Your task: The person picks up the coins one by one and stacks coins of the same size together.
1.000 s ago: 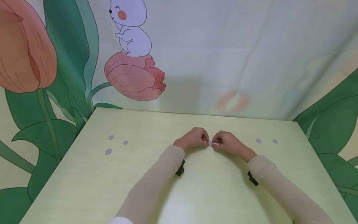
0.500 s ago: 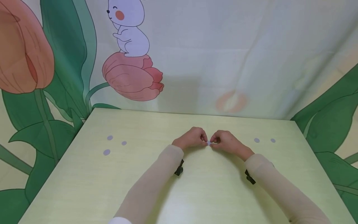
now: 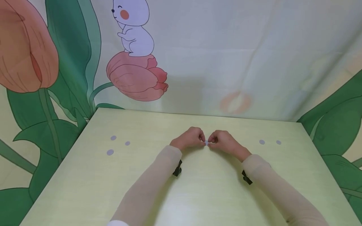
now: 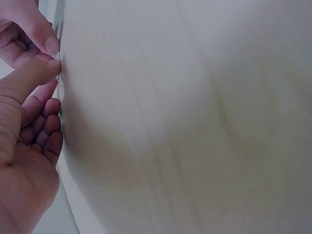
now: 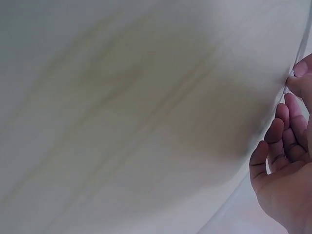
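A small pale lavender disc (image 3: 206,142), thin and mostly hidden by fingertips, sits between both hands over the back middle of the table. My left hand (image 3: 190,137) pinches its left edge between thumb and forefinger. On the other side, my right hand (image 3: 225,142) pinches the right edge the same way. In the left wrist view, the left hand (image 4: 29,122) appears at the left edge with its other fingers curled, tips of the right hand (image 4: 31,29) just beyond. The right wrist view has the right hand (image 5: 287,146) at its right edge; the disc itself is hard to make out there.
Three similar lavender discs lie on the table's left side, the nearest disc (image 3: 110,152) being the largest looking. Two more, a disc (image 3: 262,142) and a smaller-looking disc (image 3: 278,142), lie at right. A printed curtain (image 3: 198,62) hangs behind the pale yellow table (image 3: 198,194).
Both hands have shifted a little to the left together, carrying the pinched disc with them. The loose discs have stayed where they were on the table.
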Available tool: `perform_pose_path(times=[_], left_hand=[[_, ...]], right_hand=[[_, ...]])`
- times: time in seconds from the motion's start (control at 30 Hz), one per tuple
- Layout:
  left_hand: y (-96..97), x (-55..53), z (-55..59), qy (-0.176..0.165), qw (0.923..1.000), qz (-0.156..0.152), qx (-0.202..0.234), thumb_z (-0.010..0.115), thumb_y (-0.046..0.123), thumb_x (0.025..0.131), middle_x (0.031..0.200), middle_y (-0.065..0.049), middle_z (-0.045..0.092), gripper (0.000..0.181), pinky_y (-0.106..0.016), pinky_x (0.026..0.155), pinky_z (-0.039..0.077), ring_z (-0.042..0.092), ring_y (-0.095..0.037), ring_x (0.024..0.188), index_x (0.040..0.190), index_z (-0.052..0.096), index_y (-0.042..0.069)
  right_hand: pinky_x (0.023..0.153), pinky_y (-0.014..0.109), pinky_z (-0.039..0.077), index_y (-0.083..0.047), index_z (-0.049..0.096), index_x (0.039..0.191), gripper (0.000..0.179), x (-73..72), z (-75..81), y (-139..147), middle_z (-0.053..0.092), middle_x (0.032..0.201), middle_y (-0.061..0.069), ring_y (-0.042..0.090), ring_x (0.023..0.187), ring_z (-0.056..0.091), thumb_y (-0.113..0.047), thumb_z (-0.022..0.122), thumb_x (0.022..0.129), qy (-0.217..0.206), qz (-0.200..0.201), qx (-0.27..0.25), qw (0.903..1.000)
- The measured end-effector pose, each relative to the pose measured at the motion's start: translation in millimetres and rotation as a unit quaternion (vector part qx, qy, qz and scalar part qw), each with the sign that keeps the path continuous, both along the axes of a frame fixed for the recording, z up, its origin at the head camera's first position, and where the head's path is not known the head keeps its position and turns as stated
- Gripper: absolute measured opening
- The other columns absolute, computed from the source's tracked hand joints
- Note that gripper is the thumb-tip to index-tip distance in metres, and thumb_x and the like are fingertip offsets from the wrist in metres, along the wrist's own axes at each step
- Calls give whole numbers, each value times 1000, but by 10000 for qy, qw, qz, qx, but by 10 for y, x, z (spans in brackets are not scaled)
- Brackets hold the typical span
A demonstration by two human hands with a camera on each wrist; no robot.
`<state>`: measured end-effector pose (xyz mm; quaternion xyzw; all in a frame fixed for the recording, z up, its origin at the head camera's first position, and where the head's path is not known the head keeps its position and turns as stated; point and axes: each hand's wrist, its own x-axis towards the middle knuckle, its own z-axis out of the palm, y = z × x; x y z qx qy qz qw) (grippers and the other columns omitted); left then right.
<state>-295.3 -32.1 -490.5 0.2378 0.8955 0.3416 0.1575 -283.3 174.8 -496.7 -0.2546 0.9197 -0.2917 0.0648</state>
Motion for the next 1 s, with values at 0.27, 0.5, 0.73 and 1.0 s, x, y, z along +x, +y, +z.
perform_pose_path(times=[0.27, 0.5, 0.73, 1.0], left_hand=[[-134, 12, 14, -85, 9998, 94, -144, 77, 15, 89, 90, -2, 66, 10, -26, 75, 48, 55, -15, 85, 94, 73, 8], [-242, 28, 28, -81, 9996, 236, -128, 77, 14, 89, 90, -2, 66, 9, -27, 77, 48, 56, -17, 86, 93, 73, 7], [-348, 29, 42, -94, 9995, 281, -137, 77, 14, 90, 90, -3, 67, 8, -28, 80, 48, 56, -17, 87, 92, 73, 7], [-458, 79, 77, -140, 9990, 398, -147, 77, 12, 89, 86, -4, 63, 9, -28, 75, 45, 53, -17, 85, 91, 72, 5]], right_hand=[[78, 33, 53, -5, 75, 93, 12, 20, 53, -171, 70, 90, 3, 16, 83, 63, -16, 79, 88, -84, -51, 73, 9999], [77, 32, 50, -7, 76, 92, 10, -15, 53, -304, 69, 88, 1, 16, 81, 59, -16, 78, 88, 40, 47, 165, 9998], [80, 34, 53, -6, 75, 94, 12, -31, 65, -412, 70, 90, 2, 17, 84, 62, -17, 78, 89, -52, -6, 200, 9998], [80, 33, 53, -5, 75, 95, 13, -48, 54, -535, 71, 88, 2, 16, 83, 62, -16, 78, 89, -75, 114, 231, 9996]])
